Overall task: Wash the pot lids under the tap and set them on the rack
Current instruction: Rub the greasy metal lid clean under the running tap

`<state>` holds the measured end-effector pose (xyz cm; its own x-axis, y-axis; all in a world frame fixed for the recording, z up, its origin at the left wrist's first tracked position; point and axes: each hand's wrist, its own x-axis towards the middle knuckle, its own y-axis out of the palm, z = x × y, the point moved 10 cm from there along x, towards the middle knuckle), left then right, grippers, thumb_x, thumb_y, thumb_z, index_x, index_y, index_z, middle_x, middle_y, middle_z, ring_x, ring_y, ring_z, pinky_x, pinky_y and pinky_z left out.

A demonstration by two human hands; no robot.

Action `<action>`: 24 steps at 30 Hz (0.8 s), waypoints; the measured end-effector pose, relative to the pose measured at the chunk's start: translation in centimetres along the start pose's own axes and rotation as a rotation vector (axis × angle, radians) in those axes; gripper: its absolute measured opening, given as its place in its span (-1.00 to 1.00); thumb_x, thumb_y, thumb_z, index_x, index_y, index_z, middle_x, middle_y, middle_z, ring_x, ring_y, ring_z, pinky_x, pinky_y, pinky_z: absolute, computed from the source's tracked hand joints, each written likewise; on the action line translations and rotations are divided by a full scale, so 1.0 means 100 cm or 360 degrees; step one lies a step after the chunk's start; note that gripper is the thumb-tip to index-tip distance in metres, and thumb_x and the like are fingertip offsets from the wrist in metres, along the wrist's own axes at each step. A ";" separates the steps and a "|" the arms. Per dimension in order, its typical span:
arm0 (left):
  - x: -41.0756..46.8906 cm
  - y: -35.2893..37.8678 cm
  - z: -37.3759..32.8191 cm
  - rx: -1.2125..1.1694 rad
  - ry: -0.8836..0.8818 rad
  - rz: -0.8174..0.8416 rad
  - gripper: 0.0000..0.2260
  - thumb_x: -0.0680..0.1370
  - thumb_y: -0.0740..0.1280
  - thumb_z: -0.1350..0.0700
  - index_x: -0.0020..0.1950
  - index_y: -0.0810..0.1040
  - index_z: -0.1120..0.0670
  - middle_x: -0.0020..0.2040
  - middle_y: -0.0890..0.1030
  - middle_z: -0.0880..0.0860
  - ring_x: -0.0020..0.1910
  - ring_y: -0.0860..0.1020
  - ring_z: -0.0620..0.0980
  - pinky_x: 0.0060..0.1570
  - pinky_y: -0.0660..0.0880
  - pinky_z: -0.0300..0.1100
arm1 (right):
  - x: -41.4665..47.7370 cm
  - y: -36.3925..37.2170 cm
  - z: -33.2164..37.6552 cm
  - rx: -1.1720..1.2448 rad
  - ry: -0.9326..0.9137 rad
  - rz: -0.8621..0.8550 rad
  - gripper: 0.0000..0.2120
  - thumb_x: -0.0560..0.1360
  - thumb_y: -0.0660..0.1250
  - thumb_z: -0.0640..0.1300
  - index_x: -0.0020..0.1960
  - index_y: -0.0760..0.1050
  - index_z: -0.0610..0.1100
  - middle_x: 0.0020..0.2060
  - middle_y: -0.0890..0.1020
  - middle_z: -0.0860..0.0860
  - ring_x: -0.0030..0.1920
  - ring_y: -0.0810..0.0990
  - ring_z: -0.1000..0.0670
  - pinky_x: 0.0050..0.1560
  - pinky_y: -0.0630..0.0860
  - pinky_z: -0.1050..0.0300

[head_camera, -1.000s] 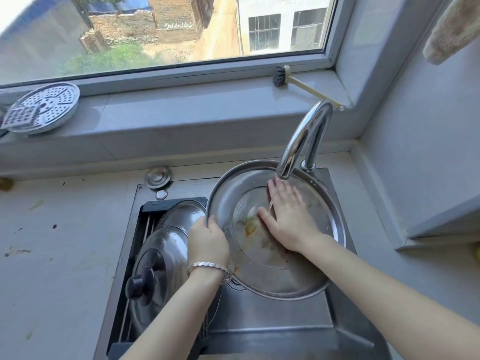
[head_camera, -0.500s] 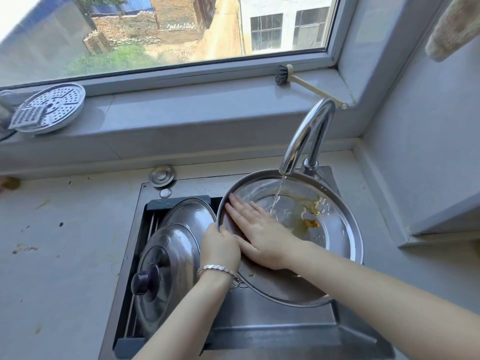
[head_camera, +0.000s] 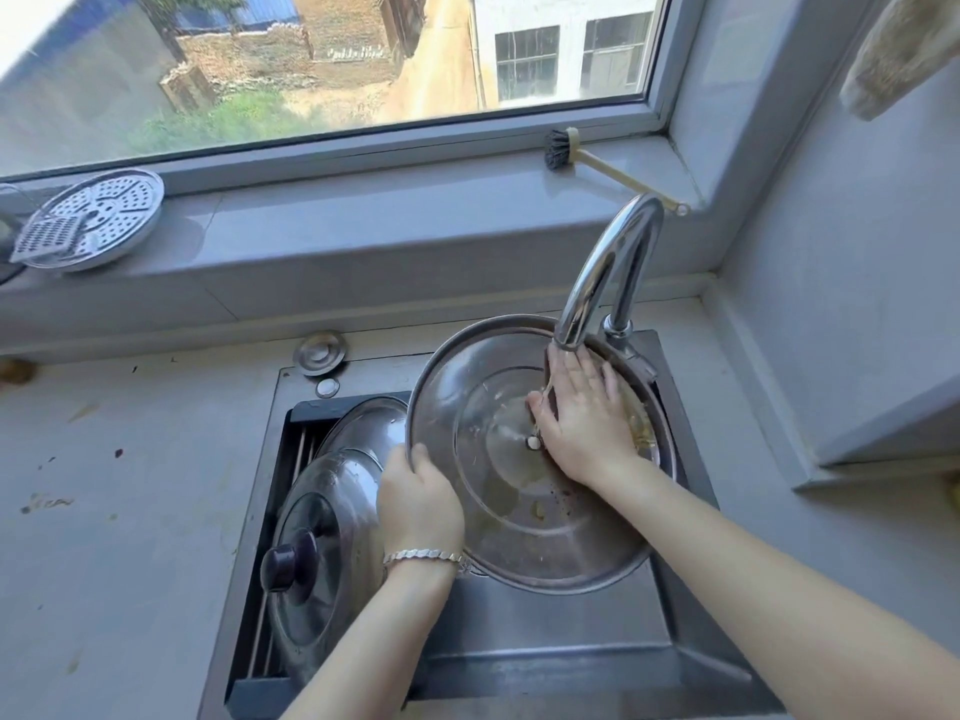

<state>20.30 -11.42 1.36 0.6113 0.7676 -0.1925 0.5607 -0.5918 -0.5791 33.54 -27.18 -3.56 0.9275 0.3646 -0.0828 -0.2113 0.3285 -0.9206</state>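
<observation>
A large steel pot lid (head_camera: 498, 517) is tilted over the sink with its greasy underside facing me. My left hand (head_camera: 418, 504) grips its left rim, thumb inside. My right hand (head_camera: 582, 418) lies flat with straight fingers on the inner surface, right under the chrome tap (head_camera: 608, 272), where a thin stream of water falls. Two more lids lean on the rack (head_camera: 298, 449) in the sink's left part: one with a dark knob (head_camera: 317, 553) in front and another lid (head_camera: 363, 428) behind it.
The steel sink (head_camera: 571, 646) is set into a grey counter (head_camera: 119, 511). A drain plug (head_camera: 319, 352) lies behind the sink. On the window sill lie a dish brush (head_camera: 597, 161) and a perforated steamer plate (head_camera: 98, 215). A wall stands close on the right.
My right hand slid from the lid's left side back to the upper right under the tap. The lid has turned in my left hand's grip, and the brown residue sits elsewhere.
</observation>
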 end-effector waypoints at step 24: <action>0.019 -0.009 -0.029 0.0200 0.0149 0.0032 -0.70 0.59 0.14 0.19 -0.36 0.26 0.10 -0.39 0.36 0.07 -0.34 0.31 0.12 -0.31 0.16 -0.12 | -0.081 0.038 0.041 0.0200 -0.0801 0.0390 -0.38 0.49 -0.11 0.11 0.51 0.08 -0.09 0.49 -0.02 0.05 0.49 -0.08 0.09 0.46 -0.07 0.20</action>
<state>22.57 -10.16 3.77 0.6746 0.7260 -0.1337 0.4771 -0.5670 -0.6714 24.03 -25.34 -4.83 0.5921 0.8030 -0.0676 -0.4649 0.2718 -0.8426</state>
